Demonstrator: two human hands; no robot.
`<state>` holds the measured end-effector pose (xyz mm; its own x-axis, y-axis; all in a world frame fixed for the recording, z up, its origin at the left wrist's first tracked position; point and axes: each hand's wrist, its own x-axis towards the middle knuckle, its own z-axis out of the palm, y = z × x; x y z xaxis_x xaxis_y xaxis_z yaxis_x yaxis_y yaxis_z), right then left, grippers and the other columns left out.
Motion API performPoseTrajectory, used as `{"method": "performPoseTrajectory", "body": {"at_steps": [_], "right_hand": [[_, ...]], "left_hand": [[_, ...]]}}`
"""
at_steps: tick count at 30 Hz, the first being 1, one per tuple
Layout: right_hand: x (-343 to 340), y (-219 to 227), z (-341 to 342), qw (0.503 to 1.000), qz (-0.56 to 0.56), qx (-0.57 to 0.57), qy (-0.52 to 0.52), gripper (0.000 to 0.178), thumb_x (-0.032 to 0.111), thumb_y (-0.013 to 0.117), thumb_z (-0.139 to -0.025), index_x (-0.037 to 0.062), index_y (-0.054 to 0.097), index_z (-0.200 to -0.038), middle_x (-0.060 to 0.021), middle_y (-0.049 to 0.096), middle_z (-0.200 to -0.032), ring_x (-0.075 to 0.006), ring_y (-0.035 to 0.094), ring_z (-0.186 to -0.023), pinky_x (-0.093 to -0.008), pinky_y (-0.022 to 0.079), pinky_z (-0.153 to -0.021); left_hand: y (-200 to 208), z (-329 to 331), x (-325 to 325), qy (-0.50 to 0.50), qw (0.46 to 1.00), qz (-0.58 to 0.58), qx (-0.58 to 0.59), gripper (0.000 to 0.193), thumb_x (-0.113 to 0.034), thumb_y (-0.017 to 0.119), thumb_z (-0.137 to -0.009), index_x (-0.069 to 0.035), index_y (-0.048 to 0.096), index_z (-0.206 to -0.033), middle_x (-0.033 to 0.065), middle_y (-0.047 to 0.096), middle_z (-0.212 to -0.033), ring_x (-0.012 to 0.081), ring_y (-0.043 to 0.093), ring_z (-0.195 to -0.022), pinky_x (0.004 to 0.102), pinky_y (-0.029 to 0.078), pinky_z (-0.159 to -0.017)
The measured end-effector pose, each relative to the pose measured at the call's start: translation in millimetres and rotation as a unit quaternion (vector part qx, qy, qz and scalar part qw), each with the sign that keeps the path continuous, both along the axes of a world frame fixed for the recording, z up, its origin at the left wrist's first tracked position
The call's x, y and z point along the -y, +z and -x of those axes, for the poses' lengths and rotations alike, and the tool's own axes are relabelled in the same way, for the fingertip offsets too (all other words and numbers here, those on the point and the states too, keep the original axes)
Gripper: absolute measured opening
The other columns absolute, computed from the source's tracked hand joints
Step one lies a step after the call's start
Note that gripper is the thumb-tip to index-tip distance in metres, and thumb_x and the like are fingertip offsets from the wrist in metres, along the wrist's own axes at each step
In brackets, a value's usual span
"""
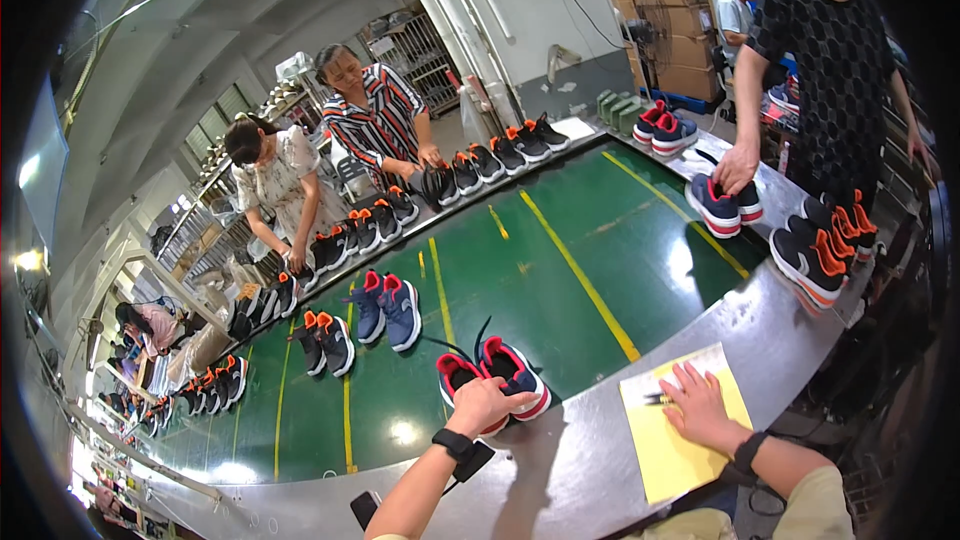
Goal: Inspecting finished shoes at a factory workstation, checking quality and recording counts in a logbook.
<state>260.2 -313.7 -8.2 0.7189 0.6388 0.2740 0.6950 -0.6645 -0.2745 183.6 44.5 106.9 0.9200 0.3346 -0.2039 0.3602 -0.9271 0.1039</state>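
Observation:
My left hand (488,405) is closed on a pair of navy sneakers (515,368) with red lining and white-and-red soles, at the near edge of the green belt. Their dark laces stick up loosely. My right hand (700,406) rests on a yellow sheet of paper (668,470) on the metal ledge. A dark pen (657,399) pokes out between its thumb and fingers; the rest of the pen is hidden. Further left on the belt stand a blue pair of sneakers (403,315) and a black pair with orange lining (335,342).
Across the belt (480,270), two people handle a row of black sneakers (468,172). At the right, another person's hand (738,168) grips a navy pair (715,206). Black-and-orange sneakers (812,258) stand on the right ledge. A dark phone-like object (364,508) lies by my left forearm.

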Motion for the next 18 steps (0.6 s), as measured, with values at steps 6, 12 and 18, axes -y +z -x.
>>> {"method": "performPoseTrajectory", "body": {"at_steps": [6,12,18], "right_hand": [[4,-4,-22,0.995,0.074,-0.070,-0.007,0.050,0.035,0.054,-0.086,0.0179,0.045,-0.132,-0.0137,0.031,-0.144,-0.0310,0.026,-0.134,-0.0539,0.024,-0.104],[-19,53,-8,0.995,-0.067,-0.071,0.036,0.045,0.014,0.066,-0.077,0.0090,0.053,-0.119,-0.0161,0.048,-0.127,-0.0347,0.045,-0.117,-0.0437,0.039,-0.094],[-48,85,45,0.966,-0.189,-0.105,0.139,0.037,0.012,0.066,-0.076,0.0075,0.057,-0.112,-0.0124,0.057,-0.115,-0.0303,0.054,-0.106,-0.0391,0.043,-0.088]], "left_hand": [[9,75,94,-0.089,0.991,0.050,0.083,0.058,-0.059,0.067,-0.068,-0.007,0.065,-0.092,0.0135,0.061,-0.075,0.0278,0.063,-0.071,0.0371,0.050,-0.066],[-28,110,149,-0.104,0.973,0.079,0.189,0.046,-0.041,0.071,-0.073,-0.010,0.058,-0.104,0.0109,0.057,-0.072,0.0266,0.058,-0.062,0.0374,0.046,-0.057],[-32,136,119,-0.049,0.915,0.126,0.380,0.051,-0.020,0.077,-0.071,-0.005,0.054,-0.114,0.0114,0.059,-0.088,0.0281,0.057,-0.076,0.0359,0.045,-0.066]]}}
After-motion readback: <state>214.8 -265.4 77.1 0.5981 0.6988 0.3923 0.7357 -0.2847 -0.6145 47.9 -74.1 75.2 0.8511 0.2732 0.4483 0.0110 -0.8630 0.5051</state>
